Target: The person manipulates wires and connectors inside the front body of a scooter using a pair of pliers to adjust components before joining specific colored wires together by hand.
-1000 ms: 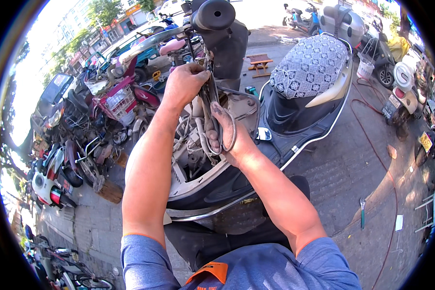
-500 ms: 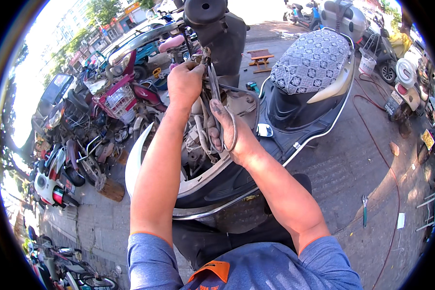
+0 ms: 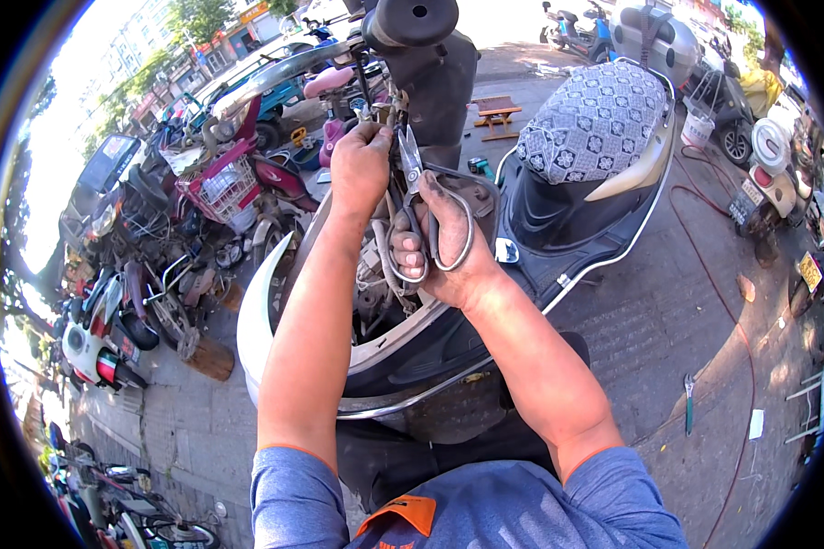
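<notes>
In the head view, my left hand [image 3: 359, 166] has its thumb and fingers closed on a cable [image 3: 386, 137] near the top of the dirty wiring and hoses [image 3: 375, 261] inside an opened scooter [image 3: 403, 371]. My right hand [image 3: 444, 242] grips large metal scissors [image 3: 412, 156] by their looped handles, the blades pointing up beside my left fingertips and slightly apart. Black scooter parts [image 3: 439, 82] rise behind the cables. The patterned seat [image 3: 590, 123] is to the right, above dark bodywork.
Bicycles and scooter parts [image 3: 201, 220] crowd the left. Parked scooters [image 3: 732, 137] line the right, with a white bucket [image 3: 698, 125]. A wooden stool [image 3: 494, 117] stands behind. An adjustable wrench [image 3: 689, 403] and red hose [image 3: 732, 302] lie on the pavement.
The scissors in my right hand have swung open, their handle loops now apart and the blades showing beside the cable. My left hand has moved slightly right, still closed on the cable.
</notes>
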Available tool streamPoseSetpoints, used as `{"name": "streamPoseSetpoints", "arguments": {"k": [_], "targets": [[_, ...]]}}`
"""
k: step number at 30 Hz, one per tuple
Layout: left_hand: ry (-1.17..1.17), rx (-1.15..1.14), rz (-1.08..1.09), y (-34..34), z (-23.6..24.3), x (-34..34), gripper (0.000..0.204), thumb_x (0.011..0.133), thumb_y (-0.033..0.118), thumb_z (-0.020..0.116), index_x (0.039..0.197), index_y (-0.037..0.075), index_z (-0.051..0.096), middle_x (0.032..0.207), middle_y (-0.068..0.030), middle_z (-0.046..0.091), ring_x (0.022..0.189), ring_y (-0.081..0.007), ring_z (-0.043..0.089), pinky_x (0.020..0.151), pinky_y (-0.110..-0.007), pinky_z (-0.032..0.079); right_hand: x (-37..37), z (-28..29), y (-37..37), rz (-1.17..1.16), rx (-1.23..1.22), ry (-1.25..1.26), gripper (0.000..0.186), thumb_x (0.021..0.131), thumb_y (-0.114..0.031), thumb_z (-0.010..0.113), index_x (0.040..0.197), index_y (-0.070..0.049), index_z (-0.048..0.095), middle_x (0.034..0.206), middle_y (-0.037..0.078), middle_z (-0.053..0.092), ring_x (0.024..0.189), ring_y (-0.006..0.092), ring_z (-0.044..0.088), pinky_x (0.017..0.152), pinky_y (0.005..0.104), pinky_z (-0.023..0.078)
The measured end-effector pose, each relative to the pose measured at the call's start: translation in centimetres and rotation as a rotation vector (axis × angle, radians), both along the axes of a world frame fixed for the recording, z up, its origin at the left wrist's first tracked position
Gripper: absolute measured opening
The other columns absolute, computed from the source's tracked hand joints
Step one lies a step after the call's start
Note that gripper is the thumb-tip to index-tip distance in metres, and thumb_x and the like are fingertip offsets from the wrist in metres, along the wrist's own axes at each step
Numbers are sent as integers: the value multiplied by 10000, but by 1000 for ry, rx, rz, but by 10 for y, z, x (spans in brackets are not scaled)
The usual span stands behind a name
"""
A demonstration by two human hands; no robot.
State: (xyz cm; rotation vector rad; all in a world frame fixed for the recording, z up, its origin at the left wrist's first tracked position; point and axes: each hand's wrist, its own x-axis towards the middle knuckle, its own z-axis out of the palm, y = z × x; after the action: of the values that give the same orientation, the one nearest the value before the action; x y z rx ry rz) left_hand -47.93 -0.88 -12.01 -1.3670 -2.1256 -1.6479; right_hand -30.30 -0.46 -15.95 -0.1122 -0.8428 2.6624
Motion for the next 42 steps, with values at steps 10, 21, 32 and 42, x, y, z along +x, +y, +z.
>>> {"name": "streamPoseSetpoints", "arguments": {"k": [10,21,32,42], "targets": [[22,25,-5,4,-7,2,264,1037,206,623,1092,-30,728,925,-248,739,878,-403,717,836,-447,536,-5,-7,-4,57,-119,80,489,1051,-626,613,929,-153,589,675,-8,500,525,125,460,498,266,400],[13,-28,-46,1,-12,0,253,1077,234,592,1127,-7,650,944,-254,724,900,-423,711,838,-476,534,-34,-11,-35,-335,51,-106,526,1019,-636,678,858,-154,546,645,-55,482,472,50,395,437,224,305],[59,-38,-71,-1,-11,-5,266,1104,286,588,1082,21,604,916,-187,664,841,-327,636,828,-432,515,-63,-45,-30,-674,580,-256,433,1075,-511,668,898,-117,633,671,-94,444,571,30,380,517,253,300],[257,58,-17,6,-24,-2,252,1100,236,561,1115,-3,642,1003,-289,705,979,-503,668,864,-547,517,-1,-19,-21,-366,388,-109,336,1081,-459,676,973,-144,633,671,-101,441,532,24,375,488,230,274]]}}
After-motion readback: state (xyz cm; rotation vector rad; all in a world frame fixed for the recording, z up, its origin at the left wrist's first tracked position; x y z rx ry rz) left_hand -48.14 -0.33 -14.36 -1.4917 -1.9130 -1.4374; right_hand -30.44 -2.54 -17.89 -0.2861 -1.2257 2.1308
